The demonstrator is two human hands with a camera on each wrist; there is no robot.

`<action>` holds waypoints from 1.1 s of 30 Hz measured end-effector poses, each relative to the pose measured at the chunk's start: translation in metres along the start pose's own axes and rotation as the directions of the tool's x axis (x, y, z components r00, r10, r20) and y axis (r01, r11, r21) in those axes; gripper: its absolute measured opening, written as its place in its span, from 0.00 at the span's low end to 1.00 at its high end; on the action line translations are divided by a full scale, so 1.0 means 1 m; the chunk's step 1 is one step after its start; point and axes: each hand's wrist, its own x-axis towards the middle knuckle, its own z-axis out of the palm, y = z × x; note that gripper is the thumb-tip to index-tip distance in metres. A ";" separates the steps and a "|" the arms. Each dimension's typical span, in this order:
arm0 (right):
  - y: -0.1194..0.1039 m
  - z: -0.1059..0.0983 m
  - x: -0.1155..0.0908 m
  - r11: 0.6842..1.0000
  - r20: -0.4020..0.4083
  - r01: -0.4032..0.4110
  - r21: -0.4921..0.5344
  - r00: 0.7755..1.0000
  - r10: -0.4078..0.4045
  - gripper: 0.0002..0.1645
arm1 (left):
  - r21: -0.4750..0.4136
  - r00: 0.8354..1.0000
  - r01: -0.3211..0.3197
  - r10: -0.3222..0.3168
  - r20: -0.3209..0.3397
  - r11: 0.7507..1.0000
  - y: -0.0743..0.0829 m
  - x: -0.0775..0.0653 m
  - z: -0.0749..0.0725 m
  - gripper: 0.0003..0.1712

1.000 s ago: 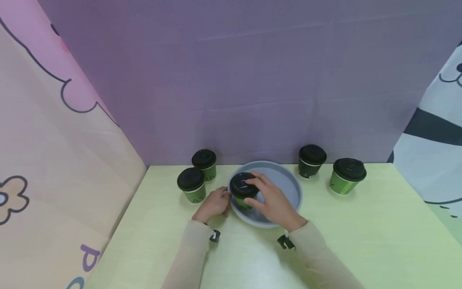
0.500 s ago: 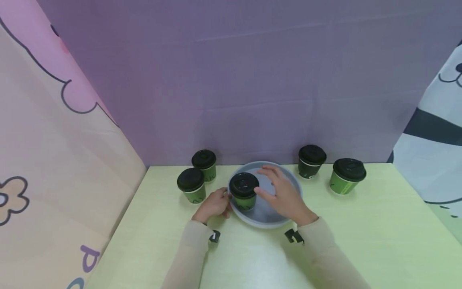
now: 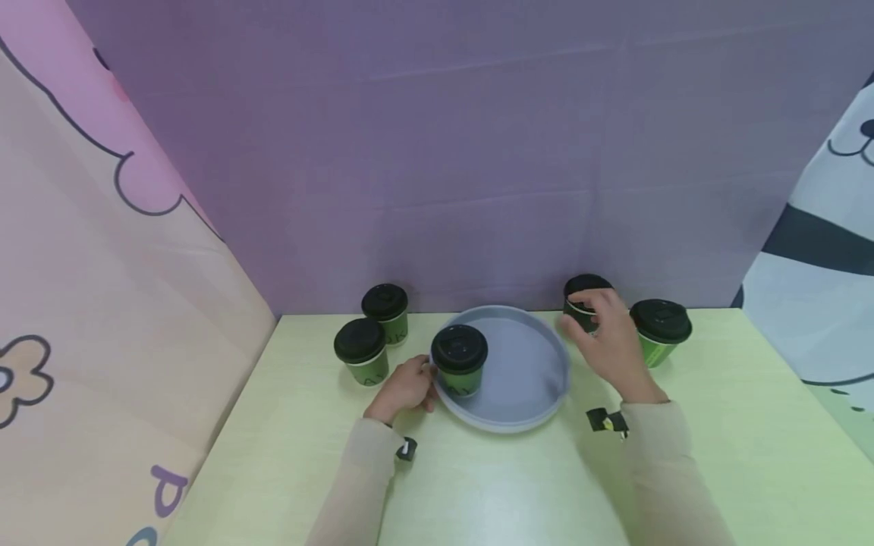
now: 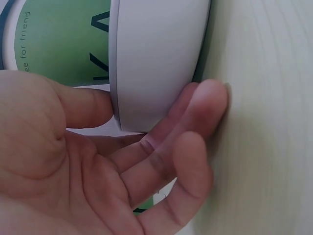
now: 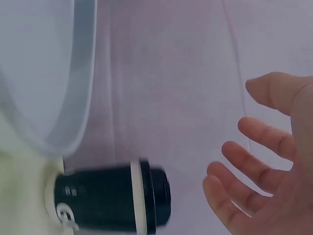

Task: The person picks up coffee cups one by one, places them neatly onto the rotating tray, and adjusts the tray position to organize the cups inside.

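Note:
My left hand [image 3: 407, 385] grips the left rim of a round grey tray [image 3: 526, 371]. In the left wrist view its thumb lies against the rim's edge [image 4: 151, 63], with fingers curled round the outside and underneath. On the tray's left side stands a green paper cup [image 3: 460, 362] with a black lid, upright. Over to the right, my right hand [image 3: 611, 345] hovers with spread, slightly bent fingers and holds nothing. Nearest to it is a dark paper cup [image 5: 98, 200] with a black lid, partly hidden by the hand in the head view and apart from it in the right wrist view.
Another green cup [image 3: 661, 326] with a black lid stands right of the right hand. Two more lidded green cups, a front one [image 3: 362, 345] and a rear one [image 3: 385, 305], stand left of the tray. A purple cloth [image 3: 437, 152] hangs behind the table.
My right hand has let go of the green cup on the tray and moved right to the dark cup. The left hand stays at the tray's rim.

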 end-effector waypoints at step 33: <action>0.078 -0.047 -0.016 0.866 -0.022 -0.472 -0.168 0.880 0.475 0.41 | -0.034 0.997 0.032 -0.034 -0.072 0.999 -0.001 0.005 0.007 0.24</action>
